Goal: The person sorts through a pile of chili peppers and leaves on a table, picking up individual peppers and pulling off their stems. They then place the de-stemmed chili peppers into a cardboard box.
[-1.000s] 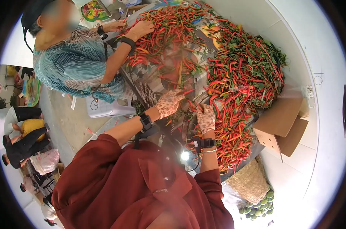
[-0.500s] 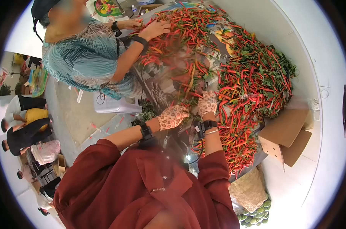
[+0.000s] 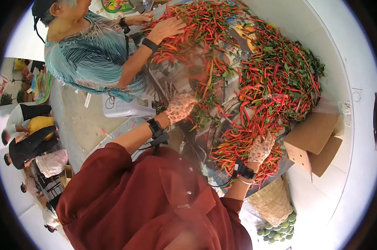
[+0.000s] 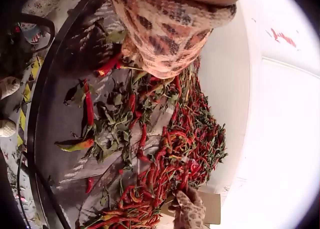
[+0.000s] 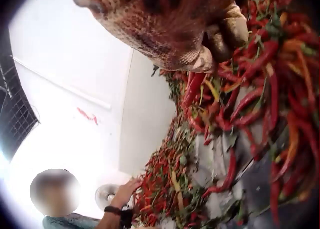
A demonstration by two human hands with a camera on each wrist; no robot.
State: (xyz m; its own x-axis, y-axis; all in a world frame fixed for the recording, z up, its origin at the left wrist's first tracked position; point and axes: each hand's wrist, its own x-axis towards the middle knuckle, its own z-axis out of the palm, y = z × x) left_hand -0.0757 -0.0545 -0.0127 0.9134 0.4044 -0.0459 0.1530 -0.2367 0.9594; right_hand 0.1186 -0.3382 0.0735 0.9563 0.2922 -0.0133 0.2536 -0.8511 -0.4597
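Note:
A large heap of red chili peppers (image 3: 276,87) with green leaves covers the table. My left hand (image 3: 181,107), in a leopard-print glove, hovers over the table's near left part. A red chili pepper (image 4: 109,64) shows right at its fingertips in the left wrist view; I cannot tell whether they pinch it. Below lie loose leaves (image 4: 112,134) and a yellow-orange pepper (image 4: 75,145). My right hand (image 3: 261,148), gloved alike, is over the near right pile, its fingers loosely bent and slightly apart. Red peppers (image 5: 195,88) lie directly under its fingertips in the right wrist view.
Across the table corner, another person (image 3: 88,54) has both hands at the far pile. An open cardboard box (image 3: 313,141) stands right of the heap, by the wall. A woven sack (image 3: 273,200) and green melons (image 3: 280,231) are at lower right. A plastic stool (image 3: 126,109) stands left.
My hands came together over the leaves, then parted. The right hand moved right and nearer onto the pile; the left, seen with a red pepper at first, drew back to the left.

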